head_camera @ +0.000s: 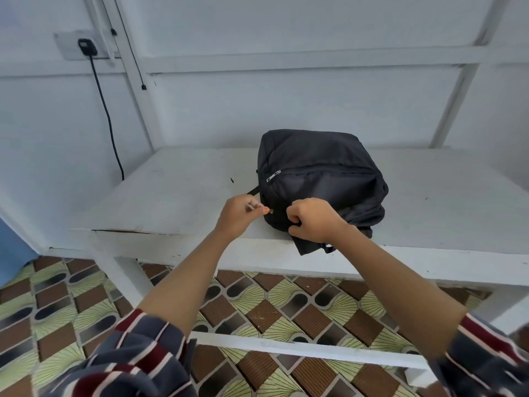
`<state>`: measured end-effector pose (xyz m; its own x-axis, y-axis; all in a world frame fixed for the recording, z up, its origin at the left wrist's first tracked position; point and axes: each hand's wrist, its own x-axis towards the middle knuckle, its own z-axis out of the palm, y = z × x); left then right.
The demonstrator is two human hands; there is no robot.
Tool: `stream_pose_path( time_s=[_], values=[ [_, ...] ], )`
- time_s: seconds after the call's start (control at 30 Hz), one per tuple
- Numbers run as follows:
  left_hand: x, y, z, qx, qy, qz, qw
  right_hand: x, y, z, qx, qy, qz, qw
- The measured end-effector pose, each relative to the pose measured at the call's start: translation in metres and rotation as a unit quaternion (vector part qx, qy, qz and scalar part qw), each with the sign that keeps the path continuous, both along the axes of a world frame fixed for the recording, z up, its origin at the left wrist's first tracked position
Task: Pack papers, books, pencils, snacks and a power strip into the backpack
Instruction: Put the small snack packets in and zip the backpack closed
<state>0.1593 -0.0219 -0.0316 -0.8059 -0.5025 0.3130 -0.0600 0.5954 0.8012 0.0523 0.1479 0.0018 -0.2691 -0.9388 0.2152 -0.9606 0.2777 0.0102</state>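
A black backpack (320, 179) lies flat on the white table (177, 196), its front pocket zipper closed with a silver pull at the left. My left hand (239, 216) pinches a small zipper pull at the bag's near left corner. My right hand (312, 220) grips the bag's fabric at its near edge, fingers curled into the cloth. No papers, books, pencils, snacks or power strip are in view.
A strap end (315, 247) hangs over the table's front edge. A black plug sits in a wall socket (86, 48), and its cable (110, 124) runs down behind the table's left end. Patterned floor shows below the table.
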Motion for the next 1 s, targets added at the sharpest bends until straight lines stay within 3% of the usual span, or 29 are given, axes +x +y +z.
stream_pose_path(
  time_s=[0.1,0.2,0.4,0.57,0.83,1.0],
  values=[
    [-0.001,-0.013,-0.008,-0.007,0.008,0.059,0.998,0.001,-0.001,0.001,0.032,-0.036,-0.017,0.999],
    [-0.006,-0.014,-0.004,-0.036,0.031,0.056,0.997,0.002,-0.005,0.008,0.038,-0.031,-0.040,0.998],
    [-0.009,-0.024,-0.003,-0.047,0.075,0.032,0.996,0.003,-0.021,-0.002,-0.145,0.067,-0.032,0.987],
    [-0.013,-0.023,-0.007,-0.040,0.090,0.021,0.995,0.007,-0.036,-0.009,-0.162,0.140,-0.028,0.976],
    [-0.015,-0.039,-0.009,-0.052,0.098,0.000,0.994,0.004,-0.051,-0.011,-0.156,0.040,-0.023,0.987],
    [-0.023,-0.045,-0.010,-0.017,0.067,0.036,0.997,0.001,-0.053,-0.016,-0.181,0.045,-0.011,0.982]
  ],
)
